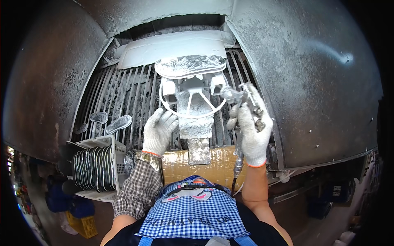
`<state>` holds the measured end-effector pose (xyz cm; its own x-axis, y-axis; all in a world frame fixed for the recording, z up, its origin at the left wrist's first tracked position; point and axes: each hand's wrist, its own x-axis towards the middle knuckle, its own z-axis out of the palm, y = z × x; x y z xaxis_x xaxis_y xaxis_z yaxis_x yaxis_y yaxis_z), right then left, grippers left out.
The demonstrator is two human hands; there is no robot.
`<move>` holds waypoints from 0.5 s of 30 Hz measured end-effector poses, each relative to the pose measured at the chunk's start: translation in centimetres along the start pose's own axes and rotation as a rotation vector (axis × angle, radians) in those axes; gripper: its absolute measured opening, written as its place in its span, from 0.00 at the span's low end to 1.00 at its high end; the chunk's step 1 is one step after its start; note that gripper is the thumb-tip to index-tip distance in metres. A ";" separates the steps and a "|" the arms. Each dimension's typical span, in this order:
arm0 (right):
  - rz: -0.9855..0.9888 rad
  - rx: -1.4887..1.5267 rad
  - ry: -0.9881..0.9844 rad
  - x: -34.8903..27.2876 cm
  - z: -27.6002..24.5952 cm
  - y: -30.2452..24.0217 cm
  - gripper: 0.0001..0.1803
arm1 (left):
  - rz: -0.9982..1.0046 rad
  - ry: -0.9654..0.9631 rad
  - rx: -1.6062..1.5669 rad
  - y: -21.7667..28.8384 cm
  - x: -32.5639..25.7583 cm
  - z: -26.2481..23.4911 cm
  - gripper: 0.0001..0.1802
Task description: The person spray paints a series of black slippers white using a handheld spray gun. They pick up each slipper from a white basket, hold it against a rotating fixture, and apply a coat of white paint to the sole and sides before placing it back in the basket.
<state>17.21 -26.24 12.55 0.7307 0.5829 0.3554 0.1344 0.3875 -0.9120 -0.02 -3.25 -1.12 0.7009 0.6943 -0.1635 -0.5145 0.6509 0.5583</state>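
My right hand [251,129], in a white knit glove, is wrapped round a paint-smeared spray gun [234,95] with its nozzle towards the middle. A white spoked wheel [189,105] stands ahead, with two square-ended white supports [170,91] on it. On top lies an oval piece [191,66] with a white rim and a shiny, wrinkled plastic-like cover. My gloved left hand [159,130] is beside the wheel's near left rim, fingers extended and holding nothing. Whether its fingertips touch the rim, I cannot tell.
Paint-crusted metal slats [123,94] lie below, between tall booth walls [312,90]. A pale board [172,44] is behind the wheel. At left, a white plastic crate [120,158] holds several dark oval pieces; small wrapped ovals [119,124] lie near it. Brown tape-covered cardboard [176,166] edges the front.
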 end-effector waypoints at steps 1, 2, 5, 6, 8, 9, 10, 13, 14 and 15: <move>0.045 0.063 -0.012 -0.4 0.6 -0.3 0.32 | 0.000 0.068 0.030 -0.1 -0.1 0.0 0.19; 0.047 0.104 -0.046 -0.7 0.7 0.0 0.32 | 0.000 0.137 0.061 -0.4 -0.1 0.1 0.18; 0.003 0.092 -0.127 -1.2 0.7 -0.2 0.33 | -0.002 0.188 0.116 -1.2 -1.0 0.3 0.16; 0.014 0.083 -0.145 -1.7 0.3 0.0 0.33 | 0.000 0.151 0.132 -1.5 -1.3 0.8 0.16; 0.080 0.122 -0.125 -2.5 0.1 0.6 0.35 | 0.018 0.035 0.144 -2.1 -1.7 2.0 0.18; 0.097 0.097 -0.097 -3.0 -0.4 1.0 0.35 | 0.012 0.023 0.144 -2.2 -1.8 3.5 0.19; 0.114 0.075 -0.074 -3.4 -1.2 1.6 0.36 | 0.011 0.013 0.144 -2.2 -1.6 5.1 0.19; 0.162 -0.021 -0.005 -4.4 -2.5 2.1 0.39 | -0.004 0.029 0.089 -2.5 0.6 8.8 0.25; 0.177 -0.050 0.019 -4.8 -2.9 2.3 0.40 | 0.000 0.051 0.059 -2.9 1.5 10.3 0.26; 0.190 -0.076 0.040 -5.1 -3.2 2.7 0.41 | 0.009 0.075 0.030 -3.0 2.5 11.4 0.27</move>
<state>16.00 -30.49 7.65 0.7737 0.6108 0.1683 0.0406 0.2174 -0.9752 8.94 -6.95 5.99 0.6571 0.7217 -0.2179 -0.5047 0.6358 0.5840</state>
